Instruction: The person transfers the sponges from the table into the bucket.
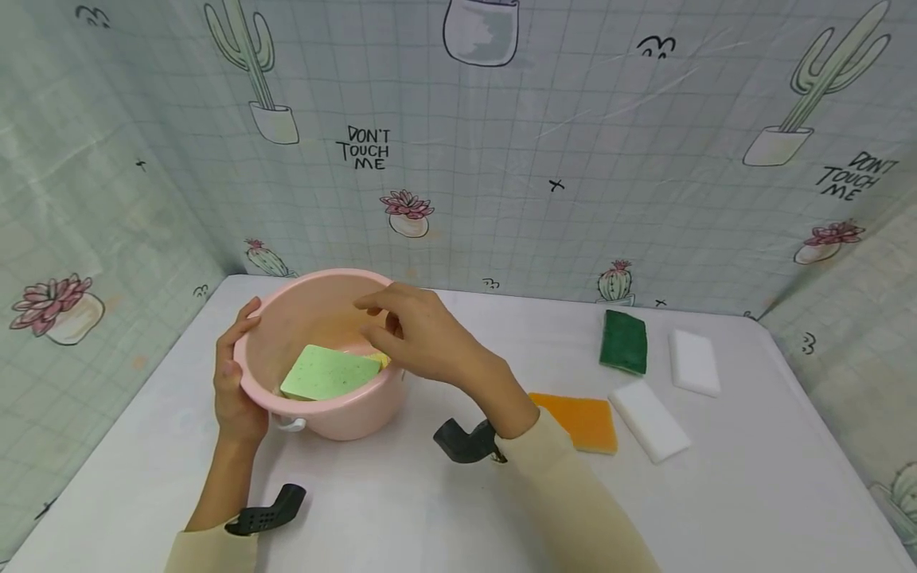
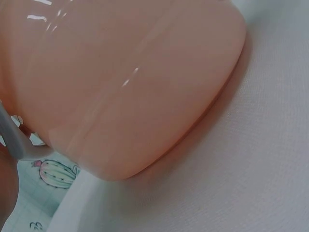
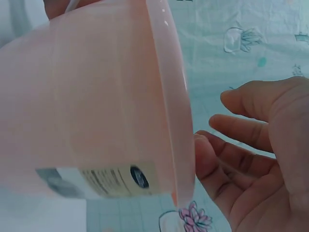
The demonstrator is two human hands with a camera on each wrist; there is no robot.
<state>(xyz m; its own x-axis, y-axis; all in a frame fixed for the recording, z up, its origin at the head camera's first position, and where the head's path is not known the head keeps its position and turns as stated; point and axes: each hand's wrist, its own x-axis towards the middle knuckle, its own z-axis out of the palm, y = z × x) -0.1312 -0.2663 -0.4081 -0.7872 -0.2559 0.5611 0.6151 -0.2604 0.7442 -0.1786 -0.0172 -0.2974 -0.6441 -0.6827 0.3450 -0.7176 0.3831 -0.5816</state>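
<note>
A pink bucket point(image 1: 358, 418) stands at the left of the table, its mouth showing in the head view. My left hand point(image 1: 239, 398) grips its left side, fingers hooked at the rim. Inside lies a speckled light green sponge point(image 1: 329, 372), with a bit of something yellow point(image 1: 380, 360) showing beside it. Over the right part of the rim hovers my right hand point(image 1: 423, 330), fingers loosely bent and holding nothing. In the right wrist view those fingertips are right by the rim point(image 3: 176, 111). The left wrist view mostly shows the bucket's smooth outer wall point(image 2: 130, 92).
On the right of the white table lie an orange sponge point(image 1: 583, 422), partly behind the right sleeve, a dark green scouring pad point(image 1: 623, 342) and two white sponge blocks, one nearer point(image 1: 650, 420) and one farther point(image 1: 695, 362). A patterned curtain point(image 1: 501, 159) rises behind the table.
</note>
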